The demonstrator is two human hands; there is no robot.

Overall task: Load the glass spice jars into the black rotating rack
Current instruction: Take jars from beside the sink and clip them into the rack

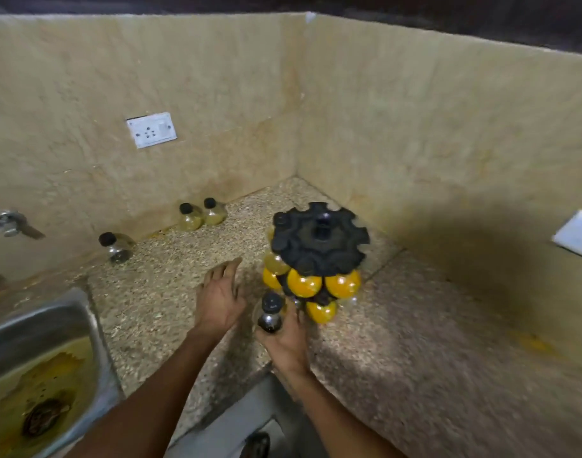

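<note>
**Glass jar held at the rack's lower tier**

Glass, dark-capped and dark at the bottom, the jar (270,313) sits in the right hand (288,338), whose fingers wrap it from beneath and behind; the grip is closed on the jar, though how firmly cannot be told. Just beyond the grip stands the black rotating rack (319,241), its lower tiers already carrying yellow-filled jars (304,283), the nearest almost touching the held one. Left of the grip, the left hand (218,300) hovers spread and empty over the speckled counter (170,285). Further left and away from the grip, three more jars wait by the wall: one alone (116,247) and a pair (202,213).

From here the likely risk is a nudge: pushing the jar in off-line could spin the rack, since nothing steadies it, or knock a seated jar loose. Smooth glass held from below could also slip toward the counter edge.
</note>
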